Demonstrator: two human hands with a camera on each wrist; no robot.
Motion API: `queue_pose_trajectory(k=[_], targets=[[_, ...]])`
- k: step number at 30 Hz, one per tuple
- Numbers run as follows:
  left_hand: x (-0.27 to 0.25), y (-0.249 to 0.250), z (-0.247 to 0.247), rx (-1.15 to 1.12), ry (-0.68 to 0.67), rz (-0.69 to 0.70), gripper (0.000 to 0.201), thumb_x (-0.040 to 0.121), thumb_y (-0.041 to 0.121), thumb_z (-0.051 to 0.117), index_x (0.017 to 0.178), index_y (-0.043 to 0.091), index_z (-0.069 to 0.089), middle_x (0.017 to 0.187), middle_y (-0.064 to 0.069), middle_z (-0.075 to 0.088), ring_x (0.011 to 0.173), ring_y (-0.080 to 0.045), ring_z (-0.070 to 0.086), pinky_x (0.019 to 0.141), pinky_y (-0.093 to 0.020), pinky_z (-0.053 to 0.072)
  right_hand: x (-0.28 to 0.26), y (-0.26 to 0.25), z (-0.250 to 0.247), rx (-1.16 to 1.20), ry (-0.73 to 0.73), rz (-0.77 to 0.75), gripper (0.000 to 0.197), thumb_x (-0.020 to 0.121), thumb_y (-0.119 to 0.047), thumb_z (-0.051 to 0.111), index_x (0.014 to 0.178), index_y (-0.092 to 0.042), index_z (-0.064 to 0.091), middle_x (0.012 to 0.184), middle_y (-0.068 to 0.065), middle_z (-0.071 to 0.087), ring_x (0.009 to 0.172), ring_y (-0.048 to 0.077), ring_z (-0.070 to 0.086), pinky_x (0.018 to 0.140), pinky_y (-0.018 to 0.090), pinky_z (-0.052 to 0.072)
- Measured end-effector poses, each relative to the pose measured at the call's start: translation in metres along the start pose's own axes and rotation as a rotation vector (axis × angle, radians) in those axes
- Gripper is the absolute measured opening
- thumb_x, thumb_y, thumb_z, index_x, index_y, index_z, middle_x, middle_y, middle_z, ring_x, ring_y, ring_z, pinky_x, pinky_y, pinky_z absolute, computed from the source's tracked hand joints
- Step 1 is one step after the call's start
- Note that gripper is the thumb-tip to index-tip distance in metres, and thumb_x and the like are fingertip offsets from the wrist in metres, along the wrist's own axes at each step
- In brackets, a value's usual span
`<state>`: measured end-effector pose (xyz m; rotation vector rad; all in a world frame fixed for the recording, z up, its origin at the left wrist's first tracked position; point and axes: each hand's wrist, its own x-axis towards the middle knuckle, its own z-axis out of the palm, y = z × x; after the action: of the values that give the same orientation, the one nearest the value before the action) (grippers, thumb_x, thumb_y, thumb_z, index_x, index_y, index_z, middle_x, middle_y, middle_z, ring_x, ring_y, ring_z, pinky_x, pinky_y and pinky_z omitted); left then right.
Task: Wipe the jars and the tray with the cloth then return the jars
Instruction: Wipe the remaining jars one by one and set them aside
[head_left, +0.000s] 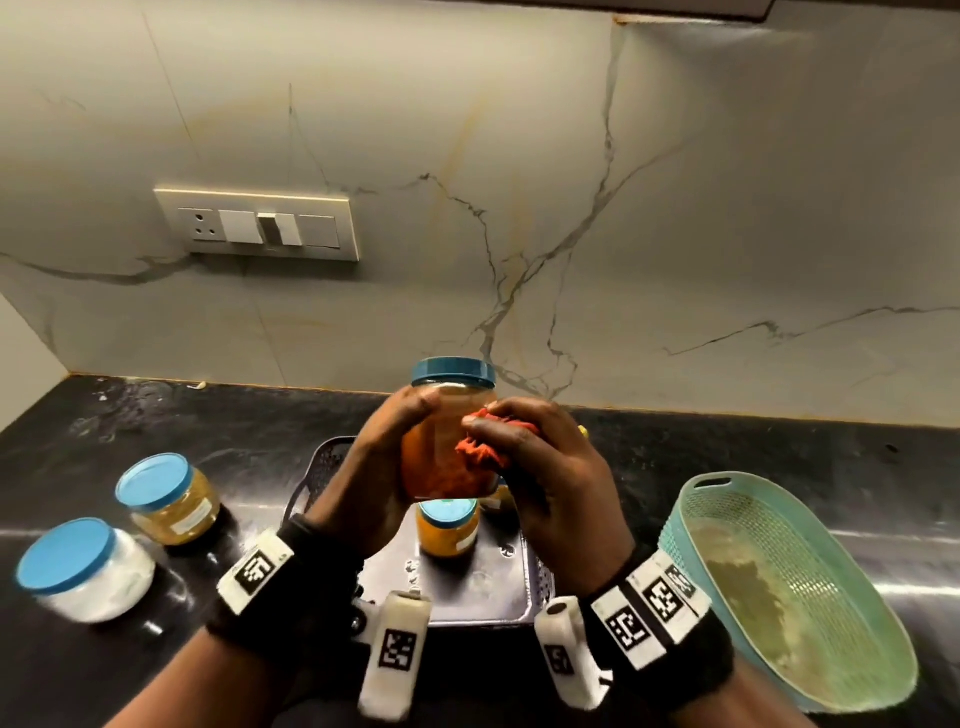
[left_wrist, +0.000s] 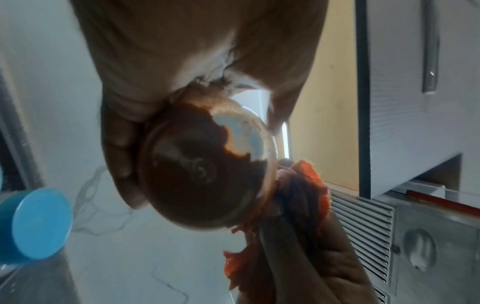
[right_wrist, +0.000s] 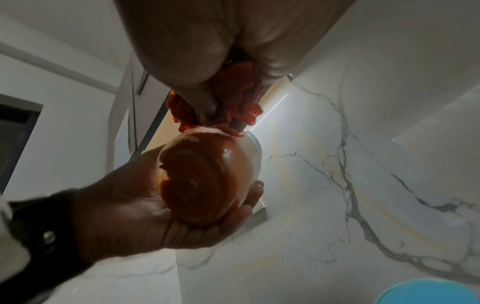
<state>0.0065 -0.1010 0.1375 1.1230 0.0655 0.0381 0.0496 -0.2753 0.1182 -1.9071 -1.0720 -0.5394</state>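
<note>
Above tray (head_left: 470, 597): left hand (head_left: 363, 488) gripping jar (head_left: 441, 447), right hand (head_left: 550, 478) clutching cloth (head_left: 480, 449) against it.

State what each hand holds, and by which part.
Left hand grips the lifted jar round its body; right hand bunches the red cloth against its side.

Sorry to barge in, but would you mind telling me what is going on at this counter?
A person is cleaning jars. The left hand grips a blue-lidded jar of orange-red paste above the dark tray, while the right hand presses a bunched red cloth against its side. One yellow jar stands on the tray; two more jars, one amber and one white, stand on the counter to the left. A green basket sits to the right.
</note>
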Motion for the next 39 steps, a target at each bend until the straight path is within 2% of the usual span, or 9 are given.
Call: queue_pose_trajectory(k=[5, 10, 14, 17, 21, 26, 32, 36, 39], targets=[[-0.003, -0.004, -0.002, 0.049, 0.04, 0.052, 0.043, 0.089, 0.035, 0.064, 0.117, 0.002, 0.067, 0.123, -0.034, 0.059, 0.116, -0.046, 0.063, 0.09, -0.062, 0.051, -0.009, -0.016, -0.004, -0.089, -0.246, -0.032, 0.062, 0.095, -0.043, 0.058, 0.148, -0.013, 0.045, 0.147, 0.008, 0.042, 0.137, 0.023, 0.044, 0.111, 0.035, 0.042], [-0.003, -0.01, -0.003, 0.035, 0.048, 0.045, 0.043, 0.092, 0.032, 0.061, 0.116, -0.003, 0.063, 0.118, -0.033, 0.061, 0.11, -0.047, 0.064, 0.089, -0.065, 0.05, -0.002, -0.011, -0.002, -0.23, -0.182, -0.13, 0.059, 0.084, 0.002, 0.064, 0.141, -0.011, 0.055, 0.136, 0.013, 0.056, 0.125, 0.027, 0.056, 0.103, 0.037, 0.05], [-0.005, -0.012, 0.005, 0.02, -0.015, 0.069, 0.045, 0.092, 0.033, 0.064, 0.108, -0.008, 0.06, 0.097, -0.029, 0.054, 0.092, -0.038, 0.054, 0.08, -0.049, 0.049, 0.024, 0.003, -0.009, 0.062, 0.051, 0.17, 0.056, 0.08, 0.004, 0.066, 0.133, -0.016, 0.062, 0.121, -0.001, 0.069, 0.111, 0.01, 0.065, 0.094, 0.035, 0.055], [-0.004, -0.011, 0.001, -0.013, -0.02, 0.084, 0.054, 0.093, 0.032, 0.061, 0.105, -0.019, 0.05, 0.092, -0.042, 0.046, 0.085, -0.039, 0.044, 0.072, -0.042, 0.041, 0.019, -0.003, -0.007, 0.093, 0.017, 0.1, 0.05, 0.076, 0.01, 0.068, 0.121, -0.013, 0.069, 0.12, -0.001, 0.07, 0.115, 0.012, 0.064, 0.096, 0.039, 0.054], [-0.005, -0.012, -0.011, -0.084, 0.048, 0.036, 0.051, 0.087, 0.039, 0.066, 0.125, 0.005, 0.065, 0.127, -0.031, 0.06, 0.116, -0.04, 0.059, 0.097, -0.053, 0.044, -0.001, -0.022, -0.004, 0.083, -0.145, -0.208, 0.036, 0.081, 0.008, 0.072, 0.113, -0.008, 0.075, 0.121, 0.007, 0.068, 0.114, 0.022, 0.064, 0.095, 0.035, 0.052], [-0.006, -0.015, -0.001, -0.067, -0.092, 0.036, 0.039, 0.088, 0.043, 0.066, 0.114, 0.015, 0.074, 0.118, -0.021, 0.065, 0.104, -0.033, 0.063, 0.077, -0.041, 0.055, 0.025, 0.003, -0.011, 0.207, 0.046, 0.138, 0.049, 0.074, 0.015, 0.064, 0.113, -0.013, 0.076, 0.114, 0.002, 0.067, 0.11, 0.014, 0.064, 0.087, 0.038, 0.057], [-0.003, -0.012, -0.018, -0.136, -0.079, -0.021, 0.072, 0.065, 0.055, 0.084, 0.123, 0.014, 0.07, 0.131, -0.019, 0.064, 0.115, -0.03, 0.066, 0.082, -0.04, 0.06, 0.001, -0.022, -0.005, 0.099, -0.049, -0.178, 0.027, 0.085, 0.001, 0.073, 0.11, -0.011, 0.077, 0.115, 0.01, 0.067, 0.109, 0.023, 0.065, 0.089, 0.035, 0.055], [-0.006, -0.017, -0.009, -0.134, -0.076, -0.027, 0.035, 0.083, 0.046, 0.066, 0.106, 0.023, 0.078, 0.111, -0.013, 0.073, 0.094, -0.023, 0.072, 0.071, -0.039, 0.06, 0.022, -0.001, -0.004, 0.243, 0.074, 0.146, 0.04, 0.08, 0.011, 0.07, 0.113, -0.012, 0.075, 0.112, 0.004, 0.067, 0.108, 0.018, 0.065, 0.087, 0.04, 0.057], [-0.008, -0.018, -0.015, -0.175, -0.065, -0.056, 0.044, 0.074, 0.05, 0.078, 0.109, 0.023, 0.076, 0.114, -0.012, 0.072, 0.096, -0.025, 0.072, 0.072, -0.042, 0.061, 0.016, -0.008, -0.002, 0.207, -0.006, 0.199, 0.059, 0.077, 0.013, 0.068, 0.129, -0.014, 0.066, 0.122, 0.002, 0.061, 0.118, 0.014, 0.059, 0.098, 0.033, 0.053]])
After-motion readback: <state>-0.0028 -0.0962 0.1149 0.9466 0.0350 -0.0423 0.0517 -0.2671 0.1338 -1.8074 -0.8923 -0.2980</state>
